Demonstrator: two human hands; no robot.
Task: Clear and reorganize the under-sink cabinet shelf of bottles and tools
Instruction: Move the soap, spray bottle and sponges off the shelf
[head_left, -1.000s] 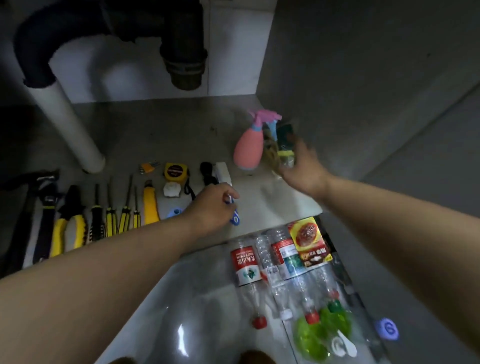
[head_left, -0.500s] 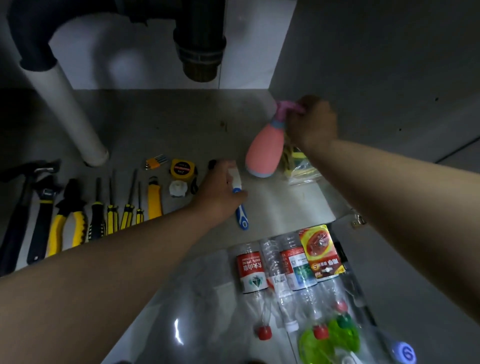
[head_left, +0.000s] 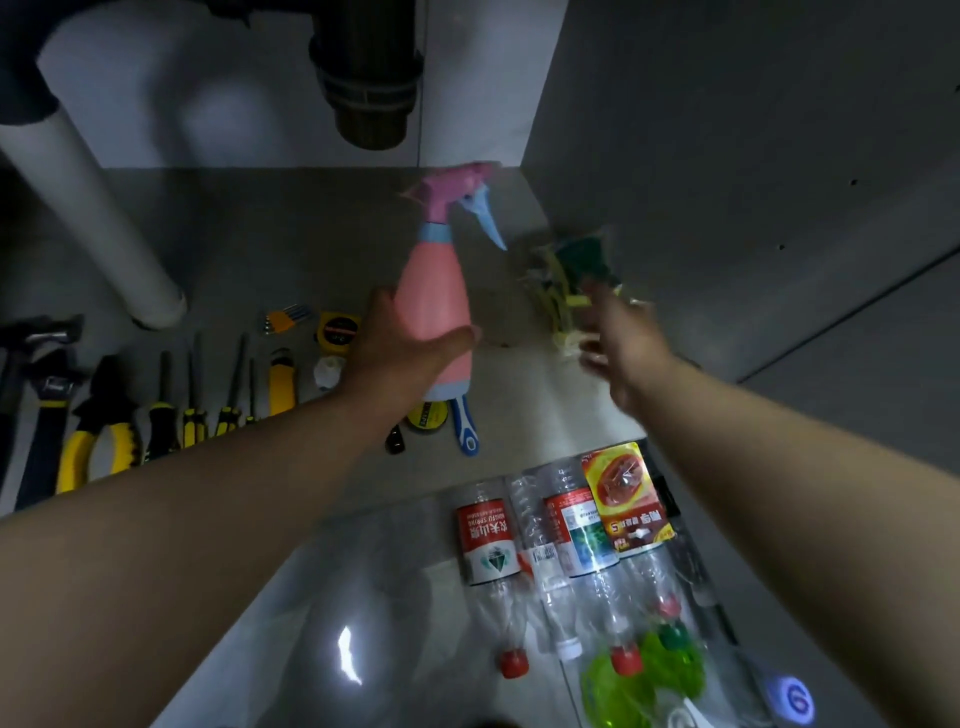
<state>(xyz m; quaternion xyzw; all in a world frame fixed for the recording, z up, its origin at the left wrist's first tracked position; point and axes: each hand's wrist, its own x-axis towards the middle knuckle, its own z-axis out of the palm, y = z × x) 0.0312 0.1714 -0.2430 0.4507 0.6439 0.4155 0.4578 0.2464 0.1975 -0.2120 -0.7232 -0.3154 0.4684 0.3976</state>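
Observation:
A pink spray bottle (head_left: 436, 291) with a pink head and blue trigger stands upright on the grey cabinet shelf (head_left: 291, 234). My left hand (head_left: 400, 353) grips its lower body, thumb on the right side. My right hand (head_left: 623, 338), blurred, has its fingers spread beside a clear packet of green and yellow sponges (head_left: 576, 260) near the right wall. It holds nothing. A blue-handled tool (head_left: 465, 426) and a tape roll (head_left: 428, 415) lie just below the bottle. Several empty plastic bottles (head_left: 550, 530) lie side by side on the floor in front.
Tools lie in a row along the shelf's left: hammer (head_left: 41, 332), pliers (head_left: 98, 441), screwdrivers (head_left: 192, 410), utility knife (head_left: 283, 384), tape measure (head_left: 337, 327), hex keys (head_left: 285, 317). A white pipe (head_left: 104, 223) and a black drain trap (head_left: 369, 93) hang at the back. The cabinet wall (head_left: 727, 156) closes the right.
My left hand left the blue-handled tool and took hold of the spray bottle's body. My right hand let go of the sprayer head and dropped to the sponge packet.

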